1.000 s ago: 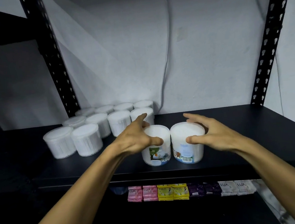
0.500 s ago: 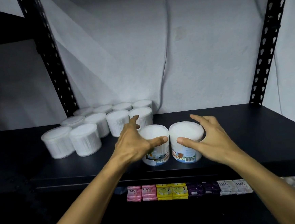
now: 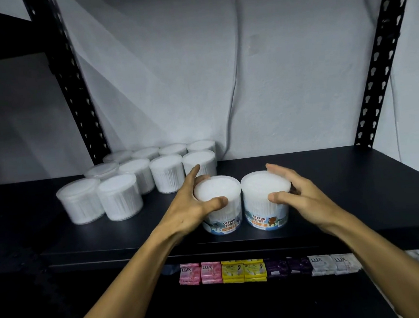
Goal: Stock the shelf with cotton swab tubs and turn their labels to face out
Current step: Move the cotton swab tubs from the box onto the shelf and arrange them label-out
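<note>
You're gripping the left tub [image 3: 219,203] with your left hand [image 3: 191,210], fingers curled round it. Your right hand [image 3: 297,194] is cupping the right tub [image 3: 265,199]. Both are sitting side by side at the shelf [image 3: 357,197] front, labels facing out.

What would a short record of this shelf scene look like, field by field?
Left hand: grips left front tub, thumb on front
Right hand: cupped round right front tub
Front labels: both read COTTON BUDS, facing out
Stocked tubs: ten at back left, no labels showing
Shelf: black
Shelf below: soap packs in a row
</note>
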A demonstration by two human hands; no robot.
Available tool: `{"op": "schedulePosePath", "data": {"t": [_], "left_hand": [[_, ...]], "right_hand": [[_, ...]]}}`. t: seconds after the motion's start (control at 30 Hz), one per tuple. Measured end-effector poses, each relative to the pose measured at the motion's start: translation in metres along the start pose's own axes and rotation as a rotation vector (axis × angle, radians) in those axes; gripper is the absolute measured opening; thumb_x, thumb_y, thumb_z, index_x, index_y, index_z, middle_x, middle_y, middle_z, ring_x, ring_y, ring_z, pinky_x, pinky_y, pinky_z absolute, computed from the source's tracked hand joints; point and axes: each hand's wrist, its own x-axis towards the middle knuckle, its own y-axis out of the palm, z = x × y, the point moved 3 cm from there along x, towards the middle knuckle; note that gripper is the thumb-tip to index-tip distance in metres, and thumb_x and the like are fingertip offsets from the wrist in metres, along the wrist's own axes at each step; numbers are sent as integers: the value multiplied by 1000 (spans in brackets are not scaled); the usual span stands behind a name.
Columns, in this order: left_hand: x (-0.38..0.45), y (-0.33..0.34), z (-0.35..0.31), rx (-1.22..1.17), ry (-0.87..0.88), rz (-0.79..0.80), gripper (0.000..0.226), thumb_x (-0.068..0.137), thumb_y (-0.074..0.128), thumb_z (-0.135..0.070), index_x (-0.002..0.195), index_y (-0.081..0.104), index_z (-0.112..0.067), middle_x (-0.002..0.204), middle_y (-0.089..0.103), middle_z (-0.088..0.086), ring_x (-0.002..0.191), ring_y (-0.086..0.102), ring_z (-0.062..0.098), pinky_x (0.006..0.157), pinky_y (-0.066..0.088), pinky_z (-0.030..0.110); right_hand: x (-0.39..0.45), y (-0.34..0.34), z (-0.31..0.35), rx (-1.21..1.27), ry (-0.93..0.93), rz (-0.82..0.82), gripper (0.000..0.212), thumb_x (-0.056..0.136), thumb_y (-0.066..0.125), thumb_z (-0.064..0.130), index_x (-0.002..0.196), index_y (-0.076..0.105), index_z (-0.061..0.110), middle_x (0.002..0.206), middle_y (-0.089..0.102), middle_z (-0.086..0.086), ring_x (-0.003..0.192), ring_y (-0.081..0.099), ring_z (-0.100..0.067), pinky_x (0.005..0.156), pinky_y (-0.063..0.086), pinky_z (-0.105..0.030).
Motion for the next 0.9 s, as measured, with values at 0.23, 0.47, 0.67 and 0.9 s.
{"op": "schedulePosePath", "data": {"t": [0.23, 0.47, 0.67, 0.9], "left_hand": [[-10, -4, 4, 17, -28, -17, 118, 57, 87, -56, 152, 23, -27, 139, 44, -14, 122, 48, 5, 99, 37, 21], [-12, -4, 7, 87, -60, -117, 81, 55, 89, -53, 123, 51, -28, 113, 63, -15, 100, 61, 0, 88, 52, 23], [-7, -6, 6, 47, -67, -60, 64, 70, 84, -34, 124, 53, -25, 113, 63, -10, 100, 61, 3, 84, 51, 21], [-1, -6, 7, -22, -65, 38, 69, 61, 78, -36, 125, 55, -29, 116, 65, -10, 106, 61, 6, 89, 50, 24]], "right_hand": [[-13, 1, 2, 10, 41, -27, 90, 62, 77, 59, 138, 30, 51, 141, 34, 21, 123, 44, -7, 97, 39, -26], [-21, 9, -3, -137, -12, -233, 64, 72, 73, 47, 130, 50, 34, 126, 47, 17, 111, 54, -10, 83, 48, -21], [-8, 1, -9, -50, -35, -118, 47, 79, 73, 31, 123, 57, 30, 127, 53, 12, 113, 55, -10, 89, 49, -25], [1, -5, -12, 82, -45, -10, 58, 59, 66, 48, 114, 61, 30, 126, 58, 11, 116, 53, -7, 88, 44, -23]]}}
